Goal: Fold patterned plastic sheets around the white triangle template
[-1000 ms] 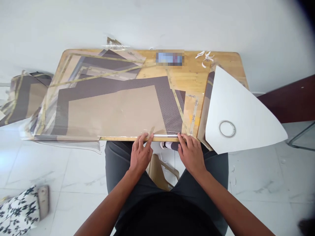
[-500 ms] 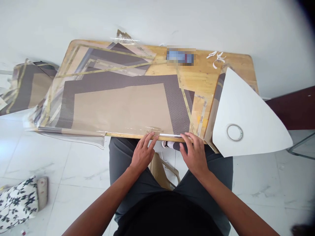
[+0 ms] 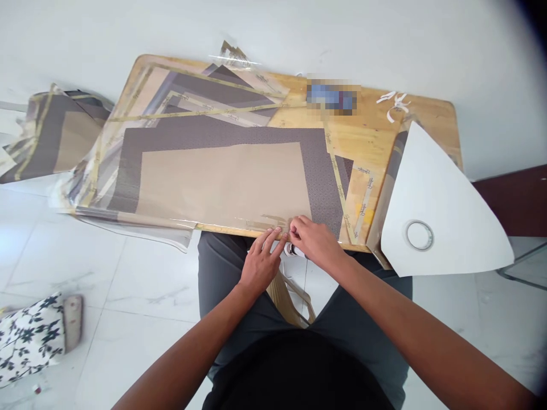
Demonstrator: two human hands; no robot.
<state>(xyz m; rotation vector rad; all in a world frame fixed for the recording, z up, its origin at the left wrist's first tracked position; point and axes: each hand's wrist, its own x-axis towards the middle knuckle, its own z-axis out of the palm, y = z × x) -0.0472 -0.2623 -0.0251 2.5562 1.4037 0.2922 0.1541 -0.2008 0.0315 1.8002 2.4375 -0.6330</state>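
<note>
On the floor at far left I see a cloth with black flowers [image 3: 29,341], and just beside it a flat beige object [image 3: 72,322]. Farther from me, a wrapped bundle of sheets [image 3: 55,134] lies next to the left end of the wooden table [image 3: 410,117]. On the table lies a big brown paper sheet [image 3: 222,182] over a grey patterned sheet [image 3: 320,171], and a clear plastic film [image 3: 171,219] covers them, with yellowish tape strips [image 3: 205,113] across the top. My left hand [image 3: 260,265] is at the near table edge, and its fingers [image 3: 271,239] are a little spread, with the tips on the film. My right hand [image 3: 314,239] is just beside it, and its fingertips [image 3: 294,226] are pinched narrow at the film, but I cannot tell if they really hold it. At the far side are small white strips [image 3: 395,105]. At right a white curved board [image 3: 440,210] leans over the table corner, and a ring of tape [image 3: 419,235] lies on it.
</note>
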